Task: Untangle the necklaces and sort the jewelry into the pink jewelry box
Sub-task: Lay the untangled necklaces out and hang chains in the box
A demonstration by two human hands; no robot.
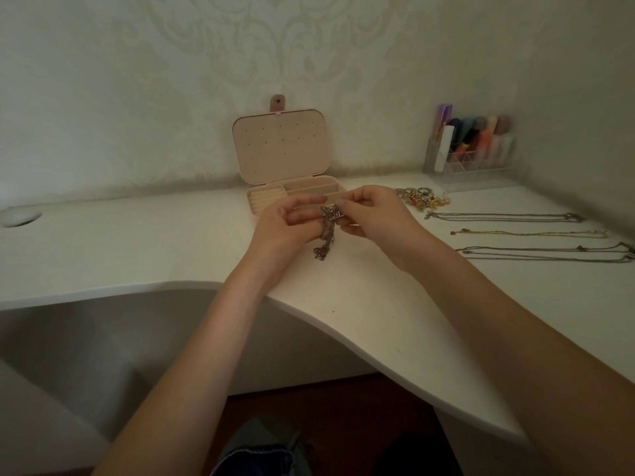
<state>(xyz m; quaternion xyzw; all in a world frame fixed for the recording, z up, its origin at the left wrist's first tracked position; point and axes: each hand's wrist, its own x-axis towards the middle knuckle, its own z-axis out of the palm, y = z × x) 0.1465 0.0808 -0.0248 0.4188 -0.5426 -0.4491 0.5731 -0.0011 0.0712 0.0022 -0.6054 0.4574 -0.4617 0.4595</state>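
Both hands meet above the white desk (137,235), just in front of the pink box (280,146). The left hand (285,223) has its fingers curled toward the palm, with a knotted silver chain (328,223) caught against them; the right hand (369,213) pinches the upper part of the same tangle between thumb and bent forefinger. The chain bunches thickly between the two hands and a short clump of it hangs down below them, its lower end at or just above the desk; which of the two cannot be told. The box stands open against the patterned wall, its lid upright with a grid of small holes on the inside and a snap tab sticking up from the top edge. Its tray shows ridged ring rolls on the left and long compartments on the right; the near edge is hidden behind the hands, and what lies inside cannot be made out. To the right of the hands, near the box, sits a heap of jewelry (422,197) in gold and silver tones, individual pieces too small to tell apart. Further right, several necklaces (536,233) lie stretched out side by side on the desk, apart from one another, running toward the right edge. Behind them in the corner stands a clear organizer (470,156) holding coloured tubes. A round grommet (20,218) sits at the desk's far left.
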